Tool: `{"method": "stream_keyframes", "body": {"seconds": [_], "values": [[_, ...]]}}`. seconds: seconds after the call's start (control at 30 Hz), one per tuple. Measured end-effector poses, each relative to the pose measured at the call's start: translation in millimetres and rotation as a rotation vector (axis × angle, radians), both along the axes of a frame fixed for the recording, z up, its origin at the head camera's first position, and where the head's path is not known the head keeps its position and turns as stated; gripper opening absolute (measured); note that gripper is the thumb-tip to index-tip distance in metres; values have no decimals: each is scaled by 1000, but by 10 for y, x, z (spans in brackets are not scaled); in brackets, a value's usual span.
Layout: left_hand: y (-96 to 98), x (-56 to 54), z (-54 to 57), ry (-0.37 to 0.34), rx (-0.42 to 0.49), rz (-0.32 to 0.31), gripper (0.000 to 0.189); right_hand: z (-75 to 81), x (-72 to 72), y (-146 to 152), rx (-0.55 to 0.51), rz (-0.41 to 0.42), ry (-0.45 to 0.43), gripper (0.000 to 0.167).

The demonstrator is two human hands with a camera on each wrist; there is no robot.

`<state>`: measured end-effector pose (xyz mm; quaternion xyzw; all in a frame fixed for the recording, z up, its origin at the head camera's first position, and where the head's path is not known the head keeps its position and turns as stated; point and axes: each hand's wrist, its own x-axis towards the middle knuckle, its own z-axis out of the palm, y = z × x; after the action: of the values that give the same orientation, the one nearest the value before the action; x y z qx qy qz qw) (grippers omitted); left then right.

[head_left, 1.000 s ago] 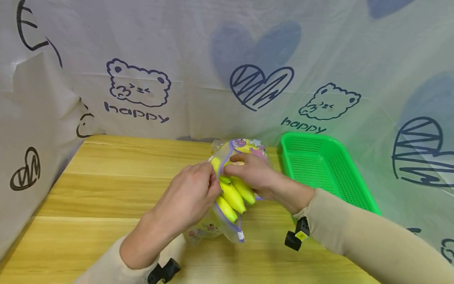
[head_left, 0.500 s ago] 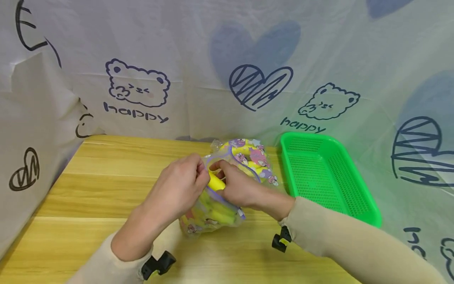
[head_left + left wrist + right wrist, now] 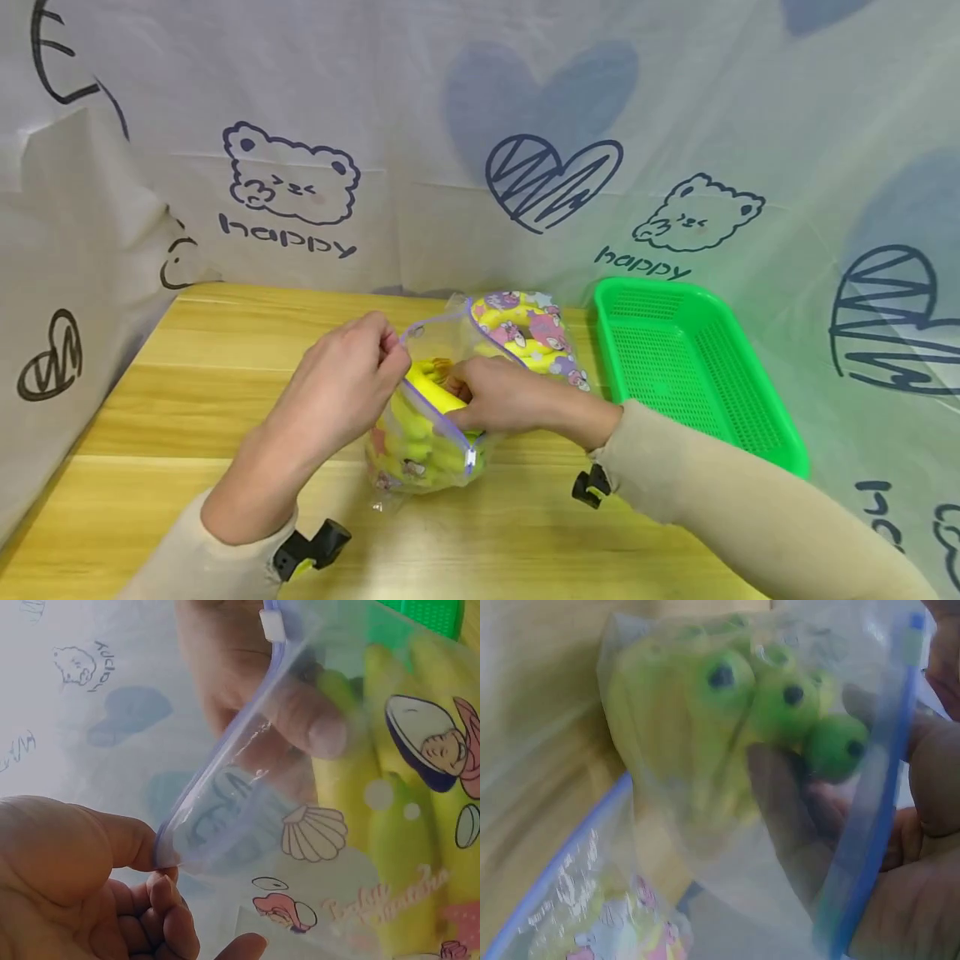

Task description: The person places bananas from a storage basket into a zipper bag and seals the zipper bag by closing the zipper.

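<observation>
A clear zip bag (image 3: pixel 420 471) with a purple seal and cartoon prints stands in the middle of the table, its mouth open. My left hand (image 3: pixel 341 367) pinches the bag's rim between thumb and fingertips. Inside the bag lies a bunch of bananas (image 3: pixel 431 392), yellow with green, dark-ended tips (image 3: pixel 784 697) in the right wrist view. My right hand (image 3: pixel 498 396) reaches into the mouth and holds the bunch, thumb and fingers showing through the plastic. Part of its grip is hidden by the bag. The white slider (image 3: pixel 273 626) sits at one end of the seal.
Just behind lies a second printed bag (image 3: pixel 525 329) with yellow bananas in it. A green plastic basket (image 3: pixel 750 358) stands at the right on the wooden table (image 3: pixel 247 333). A printed cloth (image 3: pixel 420 225) hangs along the back.
The bananas have gone down into the bag with my right hand. My left hand has drawn the rim to the left, and the second bag behind shows more.
</observation>
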<state>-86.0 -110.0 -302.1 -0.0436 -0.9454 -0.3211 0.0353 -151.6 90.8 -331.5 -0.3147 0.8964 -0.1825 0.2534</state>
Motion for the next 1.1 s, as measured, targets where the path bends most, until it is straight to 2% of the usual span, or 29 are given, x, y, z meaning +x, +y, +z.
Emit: {"method": "stream_keyframes", "body": {"seconds": [0.13,0.27,0.33,0.4,0.47,0.53,0.63,0.7,0.8,0.9,1.0,1.1], "values": [[-27,17,-8,-8,2,2,15,-4,103,-16,28,2,61,34],[-91,37,-1,-12,-3,22,15,65,190,63,-47,-41,257,24],[-125,45,2,-16,-5,31,14,104,207,148,-97,-102,401,21],[-157,55,6,-17,-12,40,14,136,200,240,-98,-194,519,22],[-186,61,3,-15,-17,47,14,153,169,318,-58,-284,558,29],[-209,64,2,-14,-21,52,14,153,126,372,0,-330,513,35],[-227,63,4,-14,-28,57,14,113,64,407,-1,-294,419,33],[-230,58,8,-8,-31,57,15,92,55,396,-92,-243,368,32],[-226,57,29,16,-32,62,15,123,94,330,-284,-174,272,34],[-218,57,49,26,-23,52,15,211,146,243,-394,-95,117,31],[-211,61,60,17,-8,43,15,279,173,190,-427,-84,8,31],[-205,48,51,9,6,22,16,288,206,182,-468,-134,-121,34]]}}
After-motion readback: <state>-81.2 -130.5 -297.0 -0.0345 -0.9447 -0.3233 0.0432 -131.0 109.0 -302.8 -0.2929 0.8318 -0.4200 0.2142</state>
